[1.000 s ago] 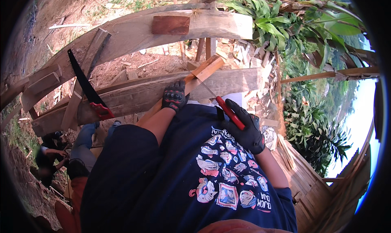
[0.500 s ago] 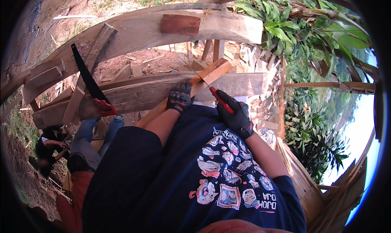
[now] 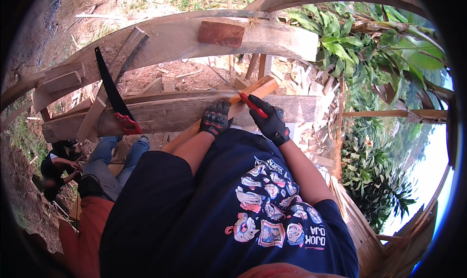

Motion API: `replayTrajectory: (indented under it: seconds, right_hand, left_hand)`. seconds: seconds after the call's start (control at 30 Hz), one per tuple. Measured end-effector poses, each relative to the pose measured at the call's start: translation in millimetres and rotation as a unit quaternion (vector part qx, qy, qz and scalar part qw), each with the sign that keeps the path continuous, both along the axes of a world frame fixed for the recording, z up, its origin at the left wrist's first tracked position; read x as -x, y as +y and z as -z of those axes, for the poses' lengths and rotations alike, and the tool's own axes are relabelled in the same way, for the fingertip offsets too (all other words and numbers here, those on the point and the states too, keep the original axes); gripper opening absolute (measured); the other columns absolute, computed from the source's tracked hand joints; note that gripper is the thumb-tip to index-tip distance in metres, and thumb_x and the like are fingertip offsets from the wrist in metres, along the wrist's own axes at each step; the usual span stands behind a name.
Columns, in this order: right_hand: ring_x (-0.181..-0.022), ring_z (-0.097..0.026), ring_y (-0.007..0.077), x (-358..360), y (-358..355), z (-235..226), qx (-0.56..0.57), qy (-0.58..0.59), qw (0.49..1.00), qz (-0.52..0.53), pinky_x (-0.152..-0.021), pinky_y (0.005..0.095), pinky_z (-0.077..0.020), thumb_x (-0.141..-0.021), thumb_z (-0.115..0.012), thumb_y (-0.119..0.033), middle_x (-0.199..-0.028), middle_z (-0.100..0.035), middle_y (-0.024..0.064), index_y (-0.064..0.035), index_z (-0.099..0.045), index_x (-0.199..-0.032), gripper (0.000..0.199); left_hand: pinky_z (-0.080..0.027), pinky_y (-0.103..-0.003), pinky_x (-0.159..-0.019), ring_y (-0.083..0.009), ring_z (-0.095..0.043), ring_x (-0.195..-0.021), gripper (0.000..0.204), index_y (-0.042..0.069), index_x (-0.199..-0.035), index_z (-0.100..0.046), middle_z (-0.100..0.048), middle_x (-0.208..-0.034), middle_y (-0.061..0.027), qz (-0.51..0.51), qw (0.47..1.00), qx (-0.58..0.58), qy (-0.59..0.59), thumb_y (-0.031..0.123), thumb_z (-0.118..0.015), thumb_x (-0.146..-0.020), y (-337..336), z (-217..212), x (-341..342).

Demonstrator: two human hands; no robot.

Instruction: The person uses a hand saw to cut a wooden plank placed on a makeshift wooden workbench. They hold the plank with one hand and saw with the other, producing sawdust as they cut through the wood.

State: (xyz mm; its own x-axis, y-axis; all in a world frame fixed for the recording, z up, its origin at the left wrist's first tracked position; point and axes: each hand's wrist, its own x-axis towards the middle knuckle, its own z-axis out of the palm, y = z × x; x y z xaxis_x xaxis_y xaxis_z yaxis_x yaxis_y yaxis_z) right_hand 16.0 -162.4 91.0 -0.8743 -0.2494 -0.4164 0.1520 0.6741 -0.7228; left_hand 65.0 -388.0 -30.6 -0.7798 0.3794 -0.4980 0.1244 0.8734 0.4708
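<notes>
My left hand (image 3: 216, 118), in a black padded work glove, is closed over a reddish-brown length of wood (image 3: 261, 87), pressing it against a plank (image 3: 165, 113) beneath. The wood lies slantwise across that plank. In my right hand (image 3: 270, 124), also gloved, is the red handle of a handsaw (image 3: 254, 106). Its thin blade crosses the wood just right of my left hand and points away to the far left. How deep the blade sits in the wood cannot be made out.
A second handsaw (image 3: 112, 91) with a black blade leans on the planks at the left. A short wood block (image 3: 221, 34) lies on the far beam (image 3: 170, 37). Wood offcuts (image 3: 311, 76) litter the ground beyond. Other people (image 3: 104, 171) are at the lower left.
My right hand and the saw handle have moved forward and left, close up to the wood. The left hand keeps its place on the wood. The whole view has shifted slightly.
</notes>
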Motion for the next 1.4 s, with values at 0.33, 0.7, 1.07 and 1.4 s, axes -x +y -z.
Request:
replayTrajectory:
  seconds: [0.33,0.7,1.07,1.4]
  right_hand:
    - [-0.109,-0.075,0.0441,21.7,-47.6,-15.9,-0.076,-0.039,0.996,-0.007,-0.093,0.0504,-0.0592,-0.101,-0.073,-0.040,-0.120,-0.077,0.0247,-0.0137,-0.063,-0.152,0.058]
    - [-0.125,-0.074,0.0351,27.0,-55.3,-125.9,-0.021,-0.117,0.992,-0.047,-0.108,0.0428,-0.0569,-0.103,-0.074,-0.031,-0.138,-0.074,0.0214,-0.0099,-0.064,-0.152,0.055]
    - [-0.128,-0.073,0.0279,-51.8,15.3,-197.1,-0.060,-0.098,0.987,0.111,-0.112,0.0400,-0.0535,-0.098,-0.078,-0.015,-0.141,-0.075,0.0171,-0.0096,-0.069,-0.149,0.052]
    - [-0.126,-0.075,0.0320,-48.5,5.5,-215.8,-0.097,-0.094,0.988,0.074,-0.108,0.0428,-0.0565,-0.098,-0.077,-0.018,-0.140,-0.074,0.0188,-0.0134,-0.069,-0.150,0.053]
  left_hand:
    - [-0.050,-0.051,-0.113,-0.0344,-0.066,-0.134,0.071,0.007,-0.154,-0.056,-0.066,-0.148,-0.0196,-0.035,0.999,0.001,0.006,0.049,-0.068,-0.098,-0.8,-6.0,0.0]
    - [-0.056,-0.050,-0.101,-0.0326,-0.073,-0.118,0.062,0.009,-0.144,-0.064,-0.073,-0.132,-0.0185,-0.003,0.999,0.034,0.013,0.047,-0.069,-0.096,-0.3,6.0,-4.7]
    - [-0.057,-0.051,-0.094,-0.0358,-0.075,-0.105,0.058,0.007,-0.137,-0.066,-0.076,-0.116,-0.0178,-0.035,0.995,-0.009,0.091,0.044,-0.073,-0.094,-1.0,7.4,-7.8]
    - [-0.057,-0.049,-0.097,-0.0348,-0.074,-0.113,0.059,0.007,-0.142,-0.065,-0.075,-0.129,-0.0178,-0.043,0.997,-0.012,0.068,0.040,-0.073,-0.094,-0.3,1.9,-4.3]
